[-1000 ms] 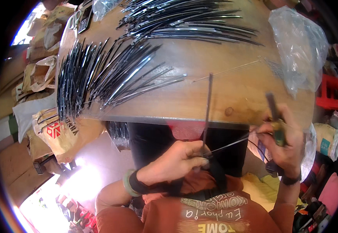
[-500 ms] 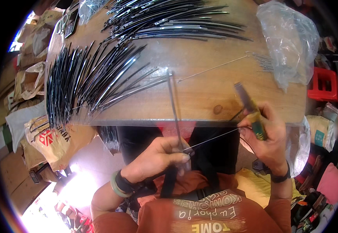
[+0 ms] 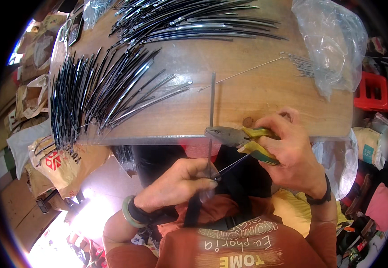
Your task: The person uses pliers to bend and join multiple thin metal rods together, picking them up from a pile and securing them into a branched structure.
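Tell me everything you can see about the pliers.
The pliers have a blunt grey head that looks like metal and yellow and dark green handles that look plastic or rubber coated. They are in the grip of the right hand, handles spread apart, nose toward the person's left. In the picture they appear by the table's near edge. Their tip overlaps a thin dark strip; whether it is clamped there I can't tell.

A black keypad device (image 3: 74, 33) lies near the desk's (image 3: 247, 85) far left corner — a red plastic stool (image 3: 373, 105) beyond the right edge.
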`<act>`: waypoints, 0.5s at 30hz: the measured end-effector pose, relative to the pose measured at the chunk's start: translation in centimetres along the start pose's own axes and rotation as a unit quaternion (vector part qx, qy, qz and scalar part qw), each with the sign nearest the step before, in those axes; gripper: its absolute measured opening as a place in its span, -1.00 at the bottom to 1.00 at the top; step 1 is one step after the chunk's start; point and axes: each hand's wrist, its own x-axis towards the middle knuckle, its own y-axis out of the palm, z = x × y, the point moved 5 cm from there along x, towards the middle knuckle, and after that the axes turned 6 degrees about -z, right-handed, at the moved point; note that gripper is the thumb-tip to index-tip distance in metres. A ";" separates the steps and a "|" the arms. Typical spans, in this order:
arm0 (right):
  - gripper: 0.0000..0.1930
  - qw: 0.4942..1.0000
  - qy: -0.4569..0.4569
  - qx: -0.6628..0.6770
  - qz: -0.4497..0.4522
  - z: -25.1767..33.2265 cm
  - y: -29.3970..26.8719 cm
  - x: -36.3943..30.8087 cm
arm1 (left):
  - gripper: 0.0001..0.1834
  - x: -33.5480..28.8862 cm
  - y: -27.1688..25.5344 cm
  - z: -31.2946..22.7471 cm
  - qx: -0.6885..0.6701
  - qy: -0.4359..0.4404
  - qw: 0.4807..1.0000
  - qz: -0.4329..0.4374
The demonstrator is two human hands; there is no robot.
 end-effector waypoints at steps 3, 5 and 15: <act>-0.72 1.000 0.004 0.013 -0.009 0.0 0.4 -0.3 | -0.81 0.0 -0.1 0.0 0.017 0.010 1.000 -0.001; -0.72 1.000 0.012 0.012 -0.020 -0.1 0.2 -0.6 | -0.73 -0.1 -0.2 -1.2 0.026 0.044 0.998 0.032; -0.74 0.999 0.004 -0.004 -0.039 1.6 -0.7 -0.3 | -0.78 0.7 0.6 -5.0 -0.038 0.093 0.995 0.003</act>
